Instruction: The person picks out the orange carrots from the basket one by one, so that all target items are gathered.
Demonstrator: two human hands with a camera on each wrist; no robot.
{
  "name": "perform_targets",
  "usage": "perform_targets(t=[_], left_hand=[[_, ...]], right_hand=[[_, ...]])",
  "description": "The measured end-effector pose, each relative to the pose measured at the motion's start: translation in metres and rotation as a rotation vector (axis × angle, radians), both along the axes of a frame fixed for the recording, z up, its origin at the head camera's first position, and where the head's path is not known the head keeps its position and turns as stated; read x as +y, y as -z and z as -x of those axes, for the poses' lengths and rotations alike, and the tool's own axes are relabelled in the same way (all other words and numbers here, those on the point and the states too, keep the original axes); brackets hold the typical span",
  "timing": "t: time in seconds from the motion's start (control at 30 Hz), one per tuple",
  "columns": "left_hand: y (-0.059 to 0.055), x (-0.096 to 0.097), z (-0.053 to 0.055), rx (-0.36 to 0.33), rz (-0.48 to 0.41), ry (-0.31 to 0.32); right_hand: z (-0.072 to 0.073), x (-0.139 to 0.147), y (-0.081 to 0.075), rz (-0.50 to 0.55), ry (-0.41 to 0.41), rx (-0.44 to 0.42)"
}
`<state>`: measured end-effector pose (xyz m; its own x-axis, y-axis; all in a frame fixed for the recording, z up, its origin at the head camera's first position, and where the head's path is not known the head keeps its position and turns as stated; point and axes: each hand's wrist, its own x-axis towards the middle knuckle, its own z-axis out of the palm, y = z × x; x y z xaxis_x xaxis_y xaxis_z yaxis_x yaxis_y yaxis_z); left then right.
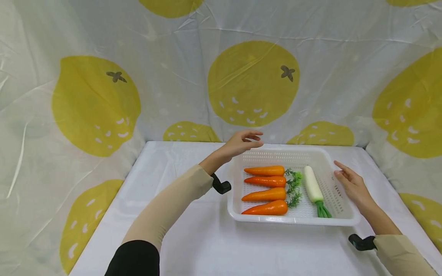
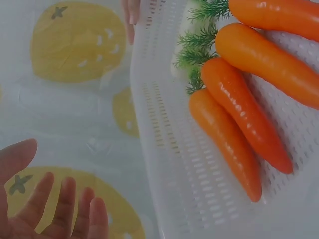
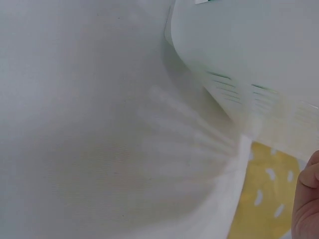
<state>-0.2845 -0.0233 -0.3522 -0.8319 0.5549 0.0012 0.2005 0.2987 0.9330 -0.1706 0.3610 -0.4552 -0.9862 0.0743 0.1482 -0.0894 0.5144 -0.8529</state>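
A white plastic basket (image 1: pixel 276 219) with slotted walls sits on the table. Several orange carrots (image 1: pixel 267 194) lie side by side in its left part, green tops pointing right. To their right is a white radish (image 1: pixel 312 184) with green stems. My left hand (image 1: pixel 243 142) hovers by the basket's back left corner, fingers extended and holding nothing; the left wrist view shows its fingers (image 2: pixel 65 204) spread apart from the basket. Along the basket's right wall is my right hand (image 1: pixel 353 188), fingers fairly straight. Only part of this hand (image 3: pixel 306 199) shows in the right wrist view; whether it touches the wall I cannot tell.
The table (image 1: pixel 207 245) has a white cover. A flat, clear rectangular shape (image 1: pixel 141 191) lies on its left side. Behind and at both sides hangs a pale curtain (image 1: pixel 172 76) with yellow lemon prints.
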Motion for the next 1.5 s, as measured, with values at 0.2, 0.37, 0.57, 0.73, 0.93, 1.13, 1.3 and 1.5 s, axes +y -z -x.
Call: perform_targets(t=[0.2,0.37,0.57,0.73,0.93,1.13,1.3,1.5], left_hand=[[0.008,0.017,0.005,-0.045,-0.015,0.021],[0.017,0.032,0.008,-0.088,-0.004,0.027],[0.033,0.049,0.013,-0.125,0.038,0.018],[0.049,0.057,0.016,-0.194,0.069,-0.012],[0.062,0.066,0.017,-0.201,0.097,-0.023],[0.071,0.072,0.015,-0.252,0.076,-0.029],[0.08,0.079,0.011,-0.26,0.077,-0.065],[0.086,0.087,0.005,-0.255,0.096,-0.147]], right_hand=[[0.002,0.001,-0.001,0.018,0.004,-0.029],[0.003,0.0,-0.002,0.046,0.0,-0.042],[0.005,0.001,-0.002,0.052,0.008,-0.038],[0.007,0.001,-0.001,0.064,0.006,-0.042],[0.008,0.001,0.0,0.091,0.0,-0.035],[0.008,0.001,0.002,0.088,0.022,-0.054],[0.004,0.0,0.003,0.103,0.034,-0.066],[0.002,0.002,0.004,0.119,0.044,-0.055]])
